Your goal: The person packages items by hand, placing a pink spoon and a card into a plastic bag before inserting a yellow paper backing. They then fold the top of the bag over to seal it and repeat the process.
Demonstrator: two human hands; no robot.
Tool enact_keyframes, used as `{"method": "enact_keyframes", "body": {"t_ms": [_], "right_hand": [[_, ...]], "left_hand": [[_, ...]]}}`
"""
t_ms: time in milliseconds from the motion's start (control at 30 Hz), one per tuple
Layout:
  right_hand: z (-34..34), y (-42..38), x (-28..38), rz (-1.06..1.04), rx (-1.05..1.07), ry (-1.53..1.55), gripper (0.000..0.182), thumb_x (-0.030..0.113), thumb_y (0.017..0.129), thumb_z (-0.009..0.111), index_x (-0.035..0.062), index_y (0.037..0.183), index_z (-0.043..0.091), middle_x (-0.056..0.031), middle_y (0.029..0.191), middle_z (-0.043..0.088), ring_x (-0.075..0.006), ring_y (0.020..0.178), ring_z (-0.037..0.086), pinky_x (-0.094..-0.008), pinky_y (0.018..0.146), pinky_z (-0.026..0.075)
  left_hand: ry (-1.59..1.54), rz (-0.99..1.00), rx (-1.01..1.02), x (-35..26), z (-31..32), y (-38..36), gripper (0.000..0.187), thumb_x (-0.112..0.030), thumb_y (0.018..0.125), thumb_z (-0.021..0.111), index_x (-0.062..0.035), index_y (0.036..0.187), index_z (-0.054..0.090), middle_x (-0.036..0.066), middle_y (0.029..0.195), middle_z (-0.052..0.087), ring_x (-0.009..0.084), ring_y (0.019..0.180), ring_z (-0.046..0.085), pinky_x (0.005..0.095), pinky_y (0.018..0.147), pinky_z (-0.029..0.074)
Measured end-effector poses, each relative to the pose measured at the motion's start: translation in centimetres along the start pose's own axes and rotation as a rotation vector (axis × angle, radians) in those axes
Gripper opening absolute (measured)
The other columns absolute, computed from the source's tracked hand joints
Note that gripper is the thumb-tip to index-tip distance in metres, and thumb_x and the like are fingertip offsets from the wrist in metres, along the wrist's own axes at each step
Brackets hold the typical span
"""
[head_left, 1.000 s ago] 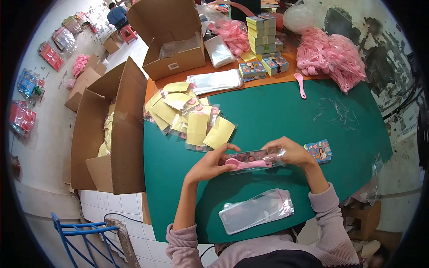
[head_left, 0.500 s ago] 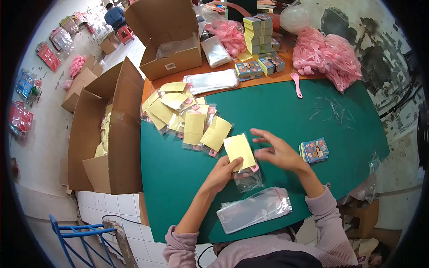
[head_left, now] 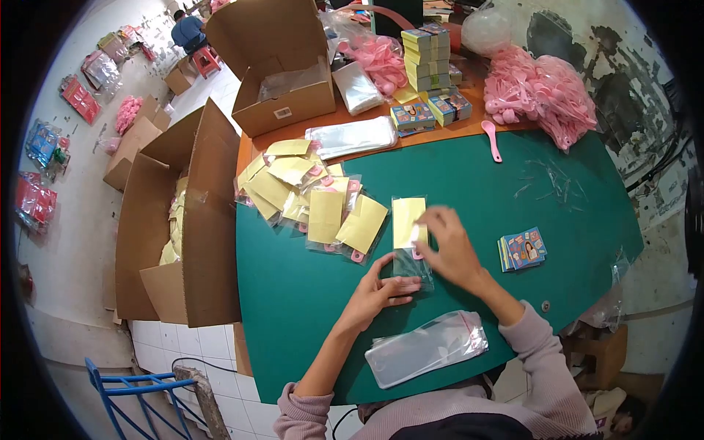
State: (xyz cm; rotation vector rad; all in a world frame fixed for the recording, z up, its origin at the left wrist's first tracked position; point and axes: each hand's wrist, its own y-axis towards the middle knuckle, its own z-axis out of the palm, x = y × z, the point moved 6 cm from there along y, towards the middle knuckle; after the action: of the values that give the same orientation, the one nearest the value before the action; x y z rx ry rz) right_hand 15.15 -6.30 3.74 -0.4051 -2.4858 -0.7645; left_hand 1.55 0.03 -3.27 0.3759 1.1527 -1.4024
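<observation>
A clear plastic bag with a yellow card (head_left: 408,222) and a pink item lies on the green table. My left hand (head_left: 378,297) rests on the bag's lower clear part, fingers apart. Over the card's right edge is my right hand (head_left: 449,248), its fingers bent and slightly blurred; whether they pinch anything is unclear. Nearer me is a stack of clear bags (head_left: 425,348). Packed bags with yellow cards (head_left: 325,216) form a pile to the upper left. A small stack of blue printed cards (head_left: 523,249) sits to the right.
An open cardboard box (head_left: 213,220) stands left of the table. At the back are another box (head_left: 286,103), banded card stacks (head_left: 427,62), a bag of pink spoons (head_left: 543,95) and a single pink spoon (head_left: 491,140). A person (head_left: 188,32) sits far off.
The bag with the yellow card has gone from being held in my left hand to lying on the table. My left hand has moved down onto its lower part, with the fingers spread.
</observation>
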Motion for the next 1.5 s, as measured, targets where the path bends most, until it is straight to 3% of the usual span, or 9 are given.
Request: {"method": "enact_keyframes", "body": {"t_ms": [367, 667, 733, 933, 1000, 1067, 1167, 1333, 1500], "right_hand": [[2.6, -3.3, 4.1, -0.135, 0.383, 0.003, 0.018, 0.016, 0.074, 0.064, 0.0053, 0.085, 0.055, -0.0086, 0.087, 0.049, -0.0250, 0.087, 0.048, -0.0373, 0.072, 0.035], [1.4, -3.5, 4.1, -0.431, 0.450, 0.060, 0.018, 0.016, 0.074, 0.063, 0.0037, 0.081, 0.052, -0.0081, 0.075, 0.049, -0.0221, 0.076, 0.051, -0.0336, 0.070, 0.039], [-0.4, -3.3, 2.4, -0.113, 0.731, 0.624, 0.015, 0.014, 0.077, 0.063, 0.0043, 0.081, 0.052, -0.0064, 0.076, 0.050, -0.0174, 0.072, 0.051, -0.0291, 0.066, 0.042], [-16.5, -0.3, -12.5, 0.213, 0.263, 0.928, 0.022, 0.018, 0.071, 0.069, 0.0065, 0.080, 0.052, -0.0007, 0.070, 0.052, -0.0077, 0.064, 0.048, -0.0235, 0.058, 0.039], [-21.6, -0.1, -22.8, 0.463, -0.032, 0.706, 0.017, 0.014, 0.077, 0.061, 0.0016, 0.085, 0.052, -0.0082, 0.074, 0.058, -0.0179, 0.063, 0.055, -0.0316, 0.058, 0.044], [-28.3, -5.5, -37.2, 0.750, -0.046, -0.953, 0.017, 0.008, 0.078, 0.055, -0.0037, 0.090, 0.052, -0.0222, 0.087, 0.060, -0.0356, 0.077, 0.060, -0.0432, 0.065, 0.047], [-25.1, -5.3, -30.4, 0.674, 0.052, -0.857, 0.023, 0.004, 0.075, 0.054, -0.0055, 0.095, 0.052, -0.0313, 0.098, 0.056, -0.0458, 0.090, 0.055, -0.0505, 0.073, 0.044], [-6.4, -2.9, -4.2, 0.115, 0.199, 0.179, 0.063, 0.014, 0.056, 0.081, 0.0060, 0.108, 0.046, -0.0094, 0.102, 0.041, -0.0204, 0.083, 0.051, -0.0303, 0.069, 0.044], [0.0, -4.1, -0.1, -0.036, 0.225, 0.122, 0.034, 0.007, 0.070, 0.069, 0.0053, 0.100, 0.051, -0.0132, 0.100, 0.041, -0.0268, 0.082, 0.055, -0.0344, 0.072, 0.048]], "left_hand": [[-0.106, -0.029, -0.050, 0.3, -0.4, -0.2, 0.065, -0.010, 0.093, 0.036, -0.0219, 0.142, -0.006, 0.012, 0.097, 0.056, 0.0206, 0.088, 0.060, 0.0393, 0.083, 0.050], [0.240, 0.128, -0.183, -0.8, 0.3, 0.2, 0.046, -0.007, 0.094, 0.038, -0.0179, 0.137, 0.026, 0.006, 0.084, 0.059, 0.0146, 0.078, 0.061, 0.0268, 0.072, 0.051], [0.028, 0.115, -0.195, -0.9, 0.2, 0.2, 0.032, -0.009, 0.095, 0.038, -0.0116, 0.126, 0.041, 0.009, 0.092, 0.061, 0.0173, 0.088, 0.062, 0.0260, 0.072, 0.051], [0.018, 0.103, -0.080, -0.3, -0.6, 0.2, 0.022, -0.011, 0.095, 0.039, 0.0005, 0.108, 0.052, 0.012, 0.104, 0.060, 0.0166, 0.094, 0.061, 0.0236, 0.078, 0.050], [0.046, 0.083, -0.069, -0.3, -0.6, 0.3, 0.022, -0.011, 0.095, 0.039, 0.0012, 0.108, 0.052, 0.012, 0.104, 0.060, 0.0163, 0.095, 0.061, 0.0238, 0.080, 0.050], [0.068, 0.071, -0.065, -0.4, -0.5, 0.3, 0.022, -0.011, 0.095, 0.040, 0.0020, 0.107, 0.052, 0.011, 0.104, 0.060, 0.0159, 0.097, 0.060, 0.0240, 0.081, 0.049], [0.065, 0.096, -0.031, -0.5, -0.2, 0.5, 0.021, -0.011, 0.094, 0.040, 0.0020, 0.106, 0.053, 0.011, 0.104, 0.060, 0.0149, 0.097, 0.060, 0.0244, 0.084, 0.048], [-0.041, 0.152, -0.039, -1.2, 1.0, 0.6, 0.020, -0.009, 0.094, 0.041, 0.0020, 0.105, 0.053, 0.011, 0.105, 0.060, 0.0157, 0.097, 0.060, 0.0257, 0.085, 0.048], [-0.016, 0.149, 0.079, -1.3, 1.1, -0.4, 0.019, -0.008, 0.093, 0.044, 0.0010, 0.107, 0.052, 0.010, 0.105, 0.060, 0.0141, 0.096, 0.059, 0.0254, 0.083, 0.047]]}}
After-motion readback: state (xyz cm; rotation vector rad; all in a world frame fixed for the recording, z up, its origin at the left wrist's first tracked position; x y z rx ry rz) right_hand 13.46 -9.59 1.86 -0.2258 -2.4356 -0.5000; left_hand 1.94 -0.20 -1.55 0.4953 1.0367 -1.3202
